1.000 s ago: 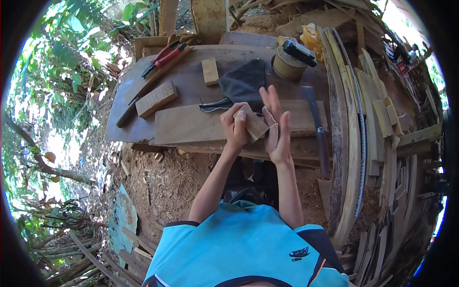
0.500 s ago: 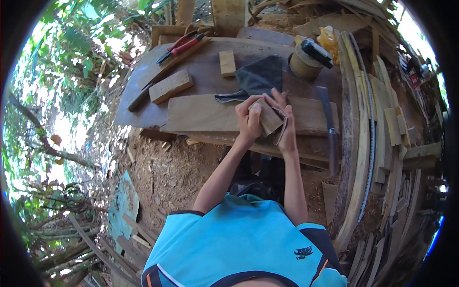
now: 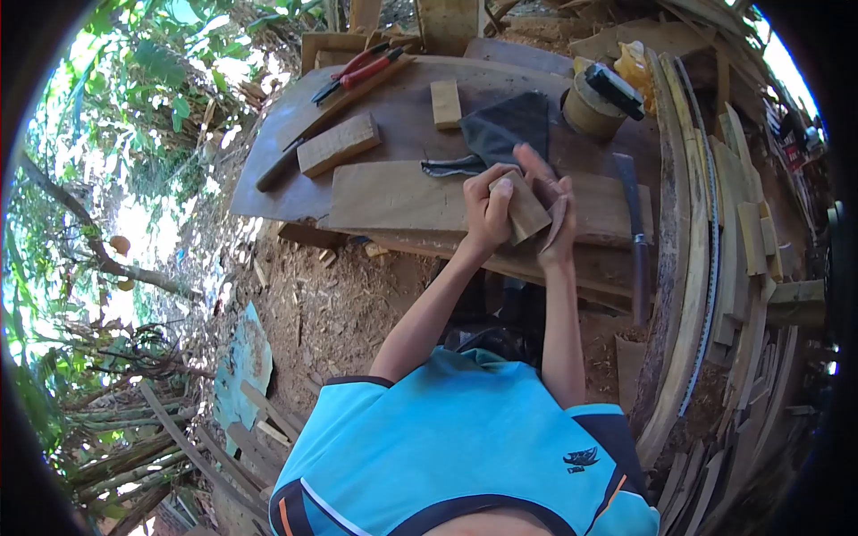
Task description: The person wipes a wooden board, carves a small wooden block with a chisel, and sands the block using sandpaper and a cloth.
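Observation:
My left hand [image 3: 488,211] grips a small wooden block [image 3: 525,211], its thumb on the upper face. Close against the block's right side, my right hand [image 3: 556,223] holds a thin brownish sheet [image 3: 555,222], likely sandpaper, along its palm. Both hands are over a long flat board [image 3: 393,198] near the bench's front edge. Just behind them lies a dark cloth [image 3: 509,125]. A second block [image 3: 445,104] and a thicker block [image 3: 340,145] rest on the bench to the left.
Red-handled pliers [image 3: 359,74] lie at the back left of the bench [image 3: 277,134]. A knife with a dark handle [image 3: 640,277] is on the right. Behind it stands a round container [image 3: 590,112] with a black object on top. Long planks [image 3: 677,241] run down the right side.
The view has shifted, so the bench appears further right and higher. My right hand has come in from apart, bringing the sheet close against the block. My left hand keeps its grip.

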Demonstrator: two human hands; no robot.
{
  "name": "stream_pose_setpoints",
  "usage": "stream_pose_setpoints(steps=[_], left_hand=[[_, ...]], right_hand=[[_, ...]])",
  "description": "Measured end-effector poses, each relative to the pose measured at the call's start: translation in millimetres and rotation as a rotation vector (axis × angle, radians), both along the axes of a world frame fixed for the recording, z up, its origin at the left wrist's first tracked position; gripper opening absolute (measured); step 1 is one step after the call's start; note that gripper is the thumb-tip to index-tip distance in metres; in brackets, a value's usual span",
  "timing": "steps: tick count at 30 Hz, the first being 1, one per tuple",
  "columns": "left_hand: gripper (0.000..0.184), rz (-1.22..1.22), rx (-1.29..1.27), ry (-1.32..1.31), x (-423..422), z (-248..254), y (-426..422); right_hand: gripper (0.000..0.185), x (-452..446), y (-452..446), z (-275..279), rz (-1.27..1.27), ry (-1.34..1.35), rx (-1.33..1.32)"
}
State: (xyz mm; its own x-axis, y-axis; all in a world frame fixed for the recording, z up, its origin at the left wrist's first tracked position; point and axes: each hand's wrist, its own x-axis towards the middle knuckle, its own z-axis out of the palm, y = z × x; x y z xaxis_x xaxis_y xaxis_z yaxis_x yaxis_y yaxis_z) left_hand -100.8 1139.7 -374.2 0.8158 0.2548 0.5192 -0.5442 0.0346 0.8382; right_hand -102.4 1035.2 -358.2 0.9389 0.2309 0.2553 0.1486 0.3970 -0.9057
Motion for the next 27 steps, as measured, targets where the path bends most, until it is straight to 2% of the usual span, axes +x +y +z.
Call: stream_pose_setpoints(steps=[2, 3, 6, 8, 10, 13, 16, 19, 22, 23, 25, 27], left_hand=[[0.031, -0.015, 0.005, 0.021, 2, -2, 1], [0.031, -0.008, 0.015, 0.022, 3, -4, 2], [0.034, -0.023, -0.019, 0.068, -2, -6, 1], [0.035, -0.051, -0.048, 0.098, 0, -3, 0], [0.036, -0.110, -0.048, 0.105, 1, 3, -1], [0.038, -0.122, -0.014, 0.086, 3, -3, 1], [0.039, -0.065, -0.016, 0.077, 0, 3, 0], [0.039, -0.092, 0.013, 0.070, 3, 2, 1], [0.039, -0.041, 0.010, 0.080, -2, 6, -2], [0.038, -0.044, -0.003, 0.080, -2, 6, -2], [0.037, -0.083, -0.011, 0.106, -1, 2, 1], [0.036, -0.103, -0.019, 0.087, 1, 1, 1]], right_hand=[[0.064, -2, -4, -18, -0.041, 0.107, -0.043], [0.062, -8, -1, 10, -0.093, 0.062, -0.032], [0.062, -6, 5, 37, -0.112, -0.199, -0.052], [0.058, -4, 0, 5, 0.050, -0.120, -0.005], [0.060, -2, -1, -22, -0.010, 0.019, -0.027], [0.064, -13, 0, 35, -0.172, -0.241, -0.110], [0.068, -6, -4, 7, 0.008, -0.224, -0.139], [0.071, -13, -2, -3, -0.109, -0.108, -0.162], [0.072, -19, 2, 33, -0.143, -0.258, -0.156], [0.073, -14, -4, 19, -0.068, -0.229, -0.217], [0.073, -12, -3, -2, -0.084, -0.125, -0.228], [0.074, -19, 0, 9, -0.133, -0.093, -0.164]])
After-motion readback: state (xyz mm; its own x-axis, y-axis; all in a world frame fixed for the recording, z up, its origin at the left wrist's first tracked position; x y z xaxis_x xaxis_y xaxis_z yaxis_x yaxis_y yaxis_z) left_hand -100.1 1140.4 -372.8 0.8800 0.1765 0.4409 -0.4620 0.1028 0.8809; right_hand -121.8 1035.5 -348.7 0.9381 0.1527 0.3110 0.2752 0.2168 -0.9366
